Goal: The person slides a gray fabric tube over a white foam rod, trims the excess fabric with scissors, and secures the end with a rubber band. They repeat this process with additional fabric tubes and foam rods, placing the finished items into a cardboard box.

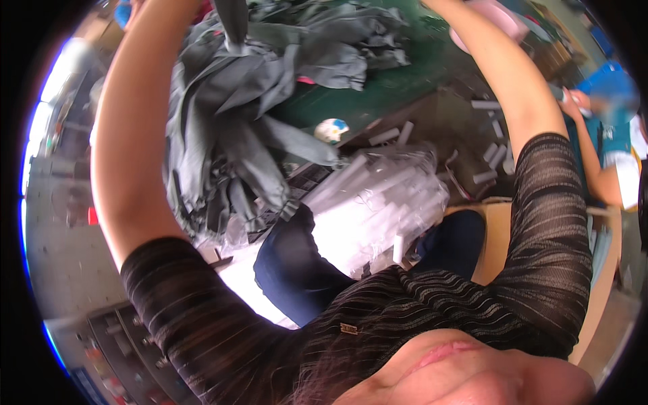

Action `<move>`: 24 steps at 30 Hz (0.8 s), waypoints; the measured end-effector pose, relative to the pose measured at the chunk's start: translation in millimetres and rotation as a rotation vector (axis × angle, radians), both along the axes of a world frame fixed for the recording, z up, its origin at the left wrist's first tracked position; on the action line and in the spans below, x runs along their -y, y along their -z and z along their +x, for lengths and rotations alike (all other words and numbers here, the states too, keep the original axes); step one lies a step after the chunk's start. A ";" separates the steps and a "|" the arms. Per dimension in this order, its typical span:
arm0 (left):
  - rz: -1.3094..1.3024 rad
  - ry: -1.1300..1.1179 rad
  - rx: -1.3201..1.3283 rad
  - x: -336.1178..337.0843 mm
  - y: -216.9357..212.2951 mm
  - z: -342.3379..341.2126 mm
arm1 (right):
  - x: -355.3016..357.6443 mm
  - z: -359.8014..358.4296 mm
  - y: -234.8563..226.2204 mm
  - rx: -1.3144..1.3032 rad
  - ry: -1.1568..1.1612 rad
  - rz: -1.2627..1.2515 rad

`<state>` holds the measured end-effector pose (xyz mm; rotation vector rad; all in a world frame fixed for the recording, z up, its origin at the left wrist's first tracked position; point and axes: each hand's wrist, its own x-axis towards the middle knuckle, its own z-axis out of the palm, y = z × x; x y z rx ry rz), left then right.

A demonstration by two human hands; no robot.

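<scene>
Left arm: the bare left forearm (125, 135) rises from the striped dark sleeve toward the top edge; the left hand itself lies at or past the rim, so I cannot tell how its fingers are set.
Right arm: the bare right forearm (513, 74) reaches up to the top edge in the same way; the right hand is cut off there, and its grip cannot be told either.
Cloth: a bundle of grey fabric pieces with long hanging strips (236, 115) hangs between the two raised arms, nearer the left forearm, its upper end drawn up toward the top edge; whether a hand holds it is out of sight.
Below the cloth: a clear plastic bag full of white paper tubes (378, 202) lies just beneath the hanging strips, across the person's dark blue trousers (297, 270).
Beside the right forearm: a pink round object (503, 17) sits right against it near the top edge, partly hidden.
Behind the cloth: a green table surface (398, 81) carries more of the grey fabric, and loose white tubes (489, 158) lie scattered near the right elbow.
Far right: another person in a teal top (607, 135) is at work, well apart from the cloth.
</scene>
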<state>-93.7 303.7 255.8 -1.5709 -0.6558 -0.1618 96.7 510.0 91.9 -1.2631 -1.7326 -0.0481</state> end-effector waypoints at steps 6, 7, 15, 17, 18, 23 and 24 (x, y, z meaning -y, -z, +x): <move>-0.564 -0.180 0.683 -4.6 182.1 -38.4 | 10.6 -1.8 56.6 0.553 -0.017 -0.396; -0.732 -0.420 0.752 -9.3 194.8 -48.3 | 12.1 1.0 68.7 0.718 0.041 -0.563; -0.753 -0.469 0.856 -3.9 253.5 -68.4 | -21.7 37.4 117.4 0.410 -0.581 -0.575; -0.704 -0.431 0.891 7.1 245.9 -62.5 | -25.1 44.4 107.8 0.346 -0.684 -0.488; -0.667 -0.382 0.902 10.6 240.8 -56.9 | -32.7 49.8 107.1 0.452 -0.585 -0.299; -0.748 -0.292 0.919 45.9 233.3 -29.5 | 16.7 35.9 72.5 0.814 -0.254 -0.205; -0.783 -0.295 0.910 55.3 231.9 -22.6 | 17.0 33.8 73.9 0.840 -0.205 -0.270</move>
